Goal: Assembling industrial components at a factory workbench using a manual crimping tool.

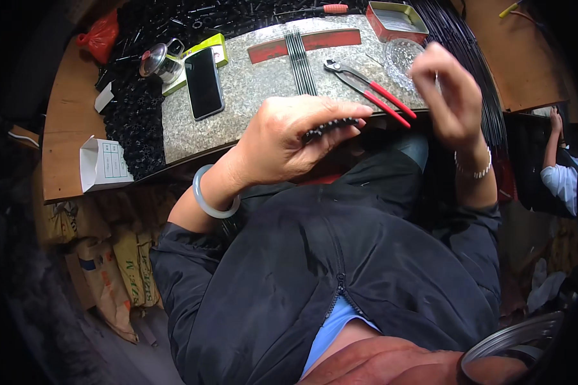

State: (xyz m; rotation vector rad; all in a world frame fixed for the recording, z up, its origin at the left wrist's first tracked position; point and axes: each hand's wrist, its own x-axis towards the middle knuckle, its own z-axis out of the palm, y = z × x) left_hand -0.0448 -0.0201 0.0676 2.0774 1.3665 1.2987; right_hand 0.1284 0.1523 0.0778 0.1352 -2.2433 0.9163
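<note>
My left hand [282,138], with a pale bangle at its wrist, is closed around a small black piece with a row of pale dots [331,127]. Its kind I cannot make out. Just beyond the knuckles, several thin dark rods [300,64] lie side by side across a red curved bar [332,40]. Raised at the right, my right hand [448,96] has curled fingers, slightly blurred. Whatever they pinch, if anything, is hidden. Beside that hand are a clear glass dish [401,56] and pliers with red handles [382,96].
A phone [203,83], a lidded glass cup [162,63] and a white box [104,164] stand left. Small black parts [131,115] cover the table's left and back. A red tin [398,20] is at the back; long black rods [469,58] line the right.
</note>
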